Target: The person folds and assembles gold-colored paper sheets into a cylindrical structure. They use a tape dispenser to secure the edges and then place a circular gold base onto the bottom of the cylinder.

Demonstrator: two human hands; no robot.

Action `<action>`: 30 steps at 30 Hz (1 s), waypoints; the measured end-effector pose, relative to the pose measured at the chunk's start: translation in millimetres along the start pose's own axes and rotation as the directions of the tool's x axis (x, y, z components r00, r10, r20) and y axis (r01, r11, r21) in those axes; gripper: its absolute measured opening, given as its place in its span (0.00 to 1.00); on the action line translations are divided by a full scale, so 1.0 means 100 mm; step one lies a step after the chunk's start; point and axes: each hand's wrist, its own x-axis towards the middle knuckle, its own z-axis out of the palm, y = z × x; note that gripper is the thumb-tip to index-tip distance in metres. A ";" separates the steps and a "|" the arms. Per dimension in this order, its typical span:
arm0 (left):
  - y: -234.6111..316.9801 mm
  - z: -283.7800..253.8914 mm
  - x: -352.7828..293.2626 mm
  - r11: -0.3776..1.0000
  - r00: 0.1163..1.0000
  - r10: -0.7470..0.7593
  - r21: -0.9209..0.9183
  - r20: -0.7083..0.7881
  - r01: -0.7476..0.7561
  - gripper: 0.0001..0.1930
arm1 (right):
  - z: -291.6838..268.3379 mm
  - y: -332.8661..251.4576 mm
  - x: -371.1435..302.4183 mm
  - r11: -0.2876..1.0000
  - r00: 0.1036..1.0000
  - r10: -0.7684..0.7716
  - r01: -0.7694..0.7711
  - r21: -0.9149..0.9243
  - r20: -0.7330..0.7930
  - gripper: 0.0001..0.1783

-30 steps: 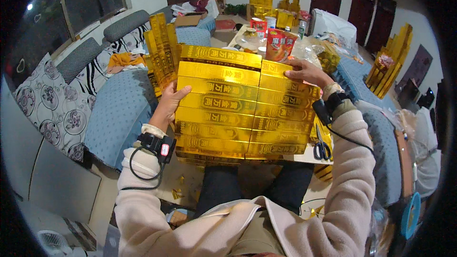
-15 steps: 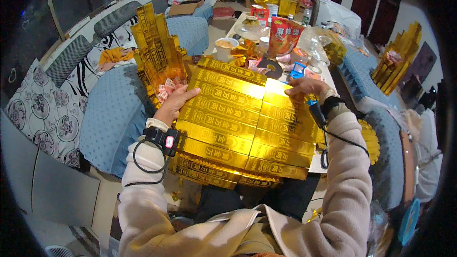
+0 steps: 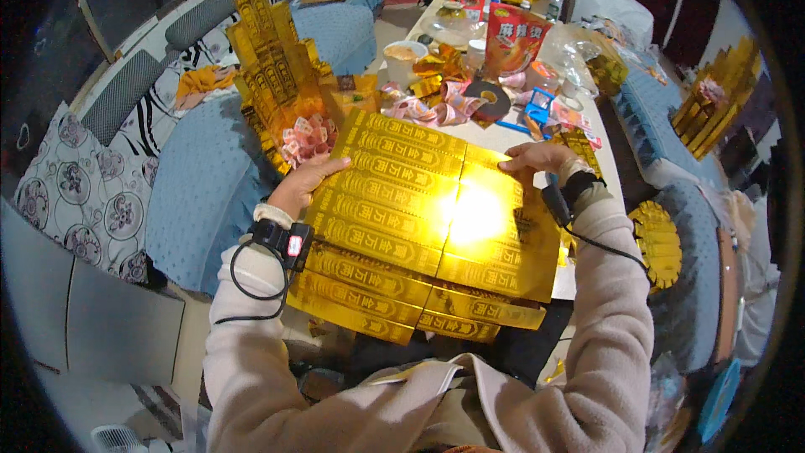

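Stretched forward, thumbs (image 3: 338, 165) on top, the left hand (image 3: 307, 182) and right hand (image 3: 541, 158) pinched opposite sides of a gold panel (image 3: 390, 201) above the lap (image 3: 547, 341), its joined strips (image 3: 362, 289) bearing rows of printed characters.

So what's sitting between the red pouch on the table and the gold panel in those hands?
In the head view, a black roll lies between the red pouch and the gold panel, with curled pink strips just left of it.

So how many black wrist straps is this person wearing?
2: the left strap, at the wrist behind the left hand; the right strap, at the wrist behind the right hand. More could hide under the sleeves.
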 end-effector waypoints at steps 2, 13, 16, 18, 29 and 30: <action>0.00 -0.02 -0.02 0.999 0.999 -0.022 0.026 -0.047 0.023 0.22 | 0.07 0.05 0.13 0.997 1.000 -0.031 0.031 0.069 0.005 0.63; 0.07 0.03 -0.24 0.998 0.993 -0.064 -0.004 -0.102 0.063 0.21 | 0.22 -0.13 -0.13 0.988 0.995 -0.078 0.069 0.138 0.065 0.50; 0.01 -0.15 -0.09 0.998 0.992 -0.054 -0.025 -0.114 0.051 0.23 | 0.26 -0.06 -0.04 0.979 0.992 -0.103 0.088 0.185 0.077 0.46; 0.02 -0.26 0.02 1.000 0.985 -0.021 -0.018 -0.168 0.019 0.27 | 0.22 0.00 0.01 0.969 0.980 -0.137 0.102 0.224 0.146 0.45; 0.46 -0.13 0.51 0.961 0.922 0.035 0.265 -0.387 0.075 0.43 | 0.24 -0.02 -0.02 0.970 0.968 -0.227 0.214 0.120 0.110 0.30; 0.50 -0.14 0.55 0.936 0.934 0.096 0.350 -0.345 0.034 0.45 | 0.24 -0.03 -0.02 0.967 0.965 -0.237 0.224 0.118 0.114 0.30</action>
